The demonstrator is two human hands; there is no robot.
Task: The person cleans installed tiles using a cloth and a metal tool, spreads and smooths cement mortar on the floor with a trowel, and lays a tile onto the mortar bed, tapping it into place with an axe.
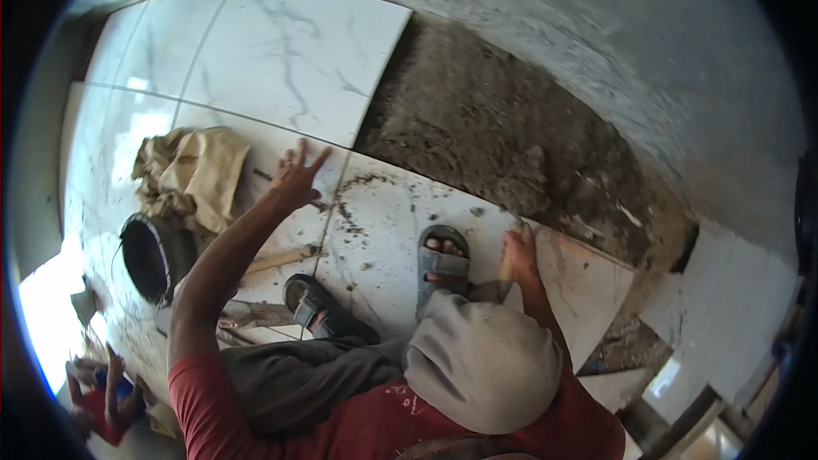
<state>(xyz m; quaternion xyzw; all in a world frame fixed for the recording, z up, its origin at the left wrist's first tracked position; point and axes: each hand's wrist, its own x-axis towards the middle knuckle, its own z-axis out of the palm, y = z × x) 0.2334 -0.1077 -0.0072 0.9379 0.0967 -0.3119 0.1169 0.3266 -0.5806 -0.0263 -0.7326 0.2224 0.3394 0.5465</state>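
My left hand [296, 179] reaches over the white floor tiles [298, 60], its fingers spread and nothing held, close to a tile joint. Near the edge of the bare ground, my right hand [520, 254] is low over the tile, its fingers closed around something too small to make out. Rough grey-brown mortar or soil [486, 119] fills the untiled strip beyond both hands. Dark crumbs [348, 217] lie scattered on the tile between them.
A crumpled tan sack [200, 172] and a black bucket [146, 260] stand at left. A wooden-handled tool [281, 261] lies near my sandalled feet. Another person [106, 400] is at lower left. A grey wall [682, 60] curves along the top and right.
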